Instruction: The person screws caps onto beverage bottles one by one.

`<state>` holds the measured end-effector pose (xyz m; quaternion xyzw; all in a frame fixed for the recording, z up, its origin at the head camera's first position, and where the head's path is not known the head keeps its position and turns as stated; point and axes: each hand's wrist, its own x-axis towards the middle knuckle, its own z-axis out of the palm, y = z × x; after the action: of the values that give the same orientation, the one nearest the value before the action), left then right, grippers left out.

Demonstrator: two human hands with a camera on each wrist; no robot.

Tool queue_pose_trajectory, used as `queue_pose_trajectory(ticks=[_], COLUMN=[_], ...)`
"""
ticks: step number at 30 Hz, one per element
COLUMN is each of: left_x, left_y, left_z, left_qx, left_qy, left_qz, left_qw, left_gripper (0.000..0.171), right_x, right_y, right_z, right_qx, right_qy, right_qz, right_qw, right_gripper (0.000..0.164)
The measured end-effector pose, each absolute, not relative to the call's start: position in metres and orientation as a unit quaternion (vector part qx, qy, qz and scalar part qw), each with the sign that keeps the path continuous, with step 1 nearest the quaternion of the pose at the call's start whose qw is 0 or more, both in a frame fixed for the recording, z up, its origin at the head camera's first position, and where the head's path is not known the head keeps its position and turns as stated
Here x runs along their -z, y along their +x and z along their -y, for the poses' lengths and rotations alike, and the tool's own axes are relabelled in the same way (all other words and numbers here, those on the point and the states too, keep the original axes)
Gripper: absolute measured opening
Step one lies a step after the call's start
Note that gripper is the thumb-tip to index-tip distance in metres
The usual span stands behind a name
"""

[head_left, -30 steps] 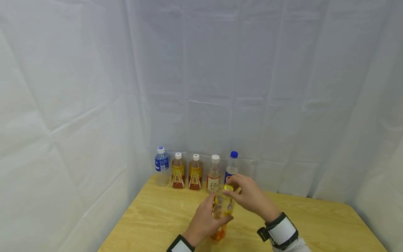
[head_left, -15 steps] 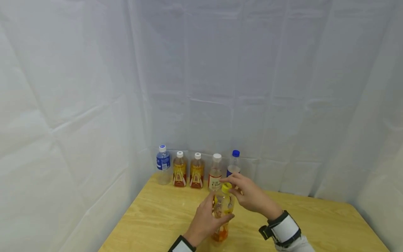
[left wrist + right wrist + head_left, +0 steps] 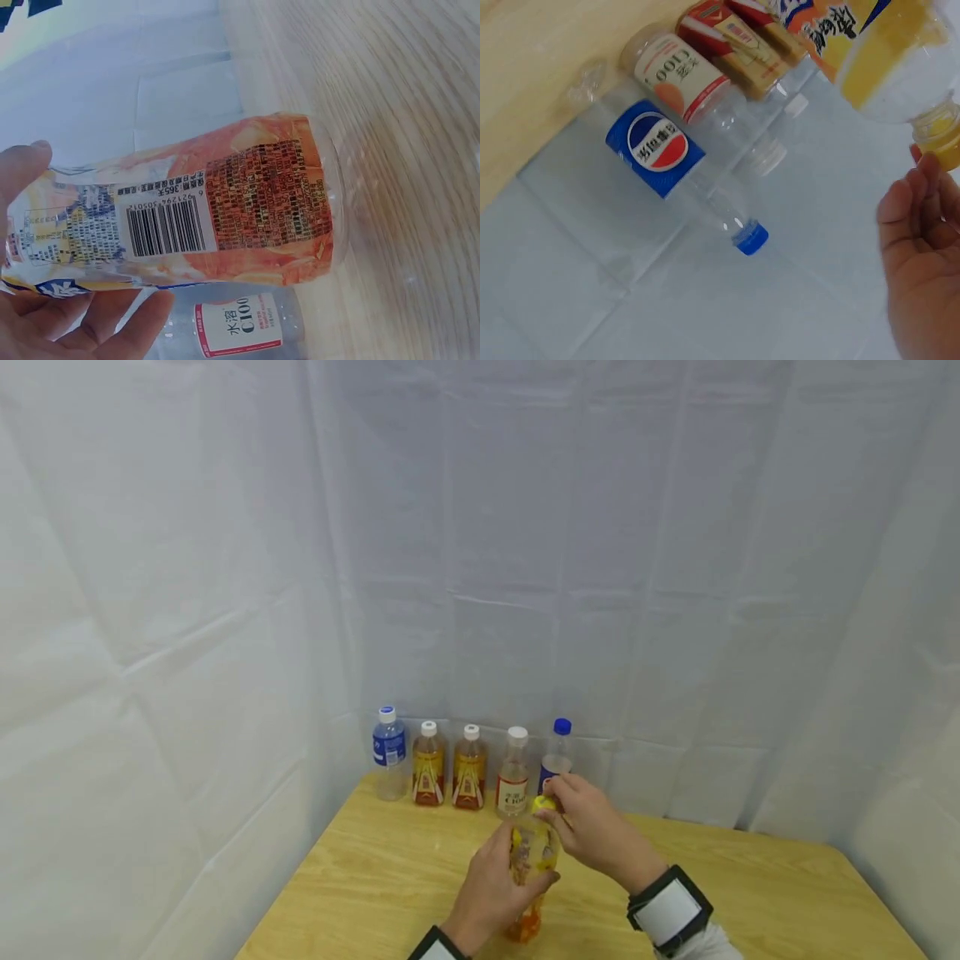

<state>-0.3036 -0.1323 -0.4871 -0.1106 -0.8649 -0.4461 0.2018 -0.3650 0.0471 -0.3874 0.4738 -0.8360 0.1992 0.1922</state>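
Observation:
A clear bottle point(image 3: 538, 842) with a yellow and orange label stands between the two hands at the front of the table. The left hand point(image 3: 491, 885) grips its body, thumb on one side and fingers on the other; the label's barcode side point(image 3: 166, 225) shows in the left wrist view. The right hand point(image 3: 600, 835) pinches the yellow cap point(image 3: 543, 804) at the bottle's top with thumb and fingers. In the right wrist view the yellow cap point(image 3: 946, 154) sits at the bottle's neck, partly behind the fingertips. The bottle looks nearly drained of liquid.
Along the back of the wooden table point(image 3: 360, 877) stand a blue-labelled bottle point(image 3: 388, 752), two yellow-red bottles point(image 3: 428, 768) point(image 3: 469, 770), a white-capped C100 bottle point(image 3: 512, 781) and a blue-capped Pepsi bottle point(image 3: 656, 148). White sheeting point(image 3: 495, 527) hangs behind and at both sides.
Half a second ago the right fingers were spread further round the yellow cap; now they pinch it, the wrist turned. The left hand keeps its grip on the bottle, which stays about where it was.

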Motion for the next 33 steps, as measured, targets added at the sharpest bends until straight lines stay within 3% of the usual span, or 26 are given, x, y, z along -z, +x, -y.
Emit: queue_pose_trajectory(ticks=[5,10,14,17,20,24,29,33], left_x=[0.490,0.493,0.490,0.487,0.487,0.488,0.489,0.489], left_y=[-0.300,-0.301,-0.300,-0.300,-0.301,-0.302,-0.303,-0.303], left_z=[0.133,0.131,0.129,0.128,0.127,0.129,0.136,0.138], left_qx=[0.446,0.443,0.431,0.427,0.432,0.458,0.478,0.493], left_qy=[-0.115,-0.122,-0.106,-0.093,-0.095,-0.106,-0.125,-0.129], left_qz=[0.869,0.866,0.871,0.875,0.873,0.861,0.845,0.838], left_qw=[0.179,0.195,0.208,0.208,0.203,0.194,0.206,0.195], left_gripper=[0.081,0.078,0.079,0.082,0.084,0.083,0.079,0.077], right_x=[0.387,0.389,0.390,0.390,0.387,0.377,0.367,0.367], right_y=[-0.366,-0.368,-0.364,-0.360,-0.358,-0.358,-0.362,-0.365], right_z=[-0.052,-0.048,-0.038,-0.033,-0.036,-0.049,-0.058,-0.055], right_qx=[-0.140,-0.140,-0.134,-0.132,-0.169,-0.251,-0.272,-0.246], right_qy=[0.478,0.464,0.370,0.297,0.300,0.399,0.495,0.511], right_qz=[0.854,0.855,0.890,0.919,0.920,0.872,0.821,0.818], right_qw=[0.153,0.184,0.231,0.224,0.188,0.130,0.082,0.100], right_gripper=[0.027,0.026,0.051,0.061,0.050,0.017,0.029,0.026])
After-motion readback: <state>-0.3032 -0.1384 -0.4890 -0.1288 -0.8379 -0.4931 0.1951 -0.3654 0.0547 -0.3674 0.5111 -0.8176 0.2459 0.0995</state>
